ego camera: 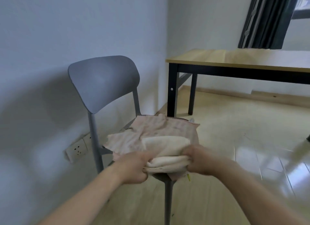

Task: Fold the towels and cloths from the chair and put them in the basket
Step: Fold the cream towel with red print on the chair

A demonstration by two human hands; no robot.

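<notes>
Left hand and right hand each hold a closed grip on opposite ends of the folded cream towel, atop pink cloths on the grey chair. Risk: lifting could drag loose cloths onto the floor.

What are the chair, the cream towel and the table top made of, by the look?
Chair: likely moulded plastic, matte grey; one smooth curved shell, soft sheen.
Cream towel: soft woven cloth, probably cotton; thick rounded folds, both hands grip it.
Table top: wood or wood-look laminate, pale grain; black frame, material unclear.
</notes>
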